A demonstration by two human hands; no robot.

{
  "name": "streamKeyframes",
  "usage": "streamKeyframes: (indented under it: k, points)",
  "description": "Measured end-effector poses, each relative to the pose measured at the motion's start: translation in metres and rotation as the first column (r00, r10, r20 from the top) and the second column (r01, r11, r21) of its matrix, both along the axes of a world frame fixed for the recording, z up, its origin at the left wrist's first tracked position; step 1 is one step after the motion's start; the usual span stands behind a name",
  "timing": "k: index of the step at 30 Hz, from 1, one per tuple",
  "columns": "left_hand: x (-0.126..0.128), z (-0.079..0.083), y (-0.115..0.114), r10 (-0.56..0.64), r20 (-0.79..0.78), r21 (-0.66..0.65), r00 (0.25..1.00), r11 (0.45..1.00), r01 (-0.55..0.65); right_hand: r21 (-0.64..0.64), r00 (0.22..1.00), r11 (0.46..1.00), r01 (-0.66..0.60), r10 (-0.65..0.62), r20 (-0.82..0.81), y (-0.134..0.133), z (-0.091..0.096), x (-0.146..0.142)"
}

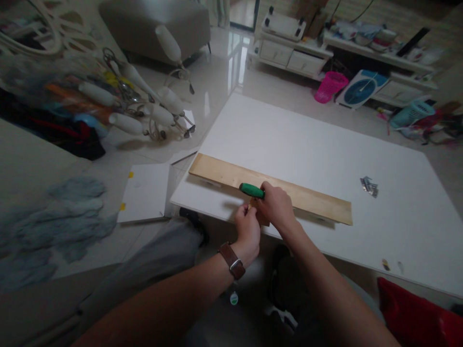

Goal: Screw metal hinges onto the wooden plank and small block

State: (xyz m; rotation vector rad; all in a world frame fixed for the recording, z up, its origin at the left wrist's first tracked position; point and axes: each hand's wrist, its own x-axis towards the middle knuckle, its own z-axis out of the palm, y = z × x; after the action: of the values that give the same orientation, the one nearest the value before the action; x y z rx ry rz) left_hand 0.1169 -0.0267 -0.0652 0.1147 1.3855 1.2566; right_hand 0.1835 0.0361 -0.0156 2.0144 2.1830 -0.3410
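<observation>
My right hand [277,205] is closed around a tool with a green handle [252,190]; the handle's dark end points left and its working end is hidden. Just below it, the fingers of my left hand [246,224] pinch a small brown wooden piece [264,220], partly covered by both hands. Behind them a long pale wooden board [311,195] lies across the near part of a large white panel [282,130], raised slightly on small supports underneath.
Small metal hardware [369,186] lies on the panel's right side, with two small items near its front edge. A white box-like piece [144,193] sits on the floor at left, near a lamp with white shades [159,113]. Red fabric [415,313] is at lower right.
</observation>
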Motion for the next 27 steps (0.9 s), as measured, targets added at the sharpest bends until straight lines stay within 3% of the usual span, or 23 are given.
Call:
streamKeyframes:
  k: [27]
  points:
    - [-0.0016,0.0075,0.0001,0.001,-0.003,-0.013,1.000,1.000,-0.001,0.010,1.000,1.000,-0.003,0.003,0.022,-0.0004,0.0012,0.0008]
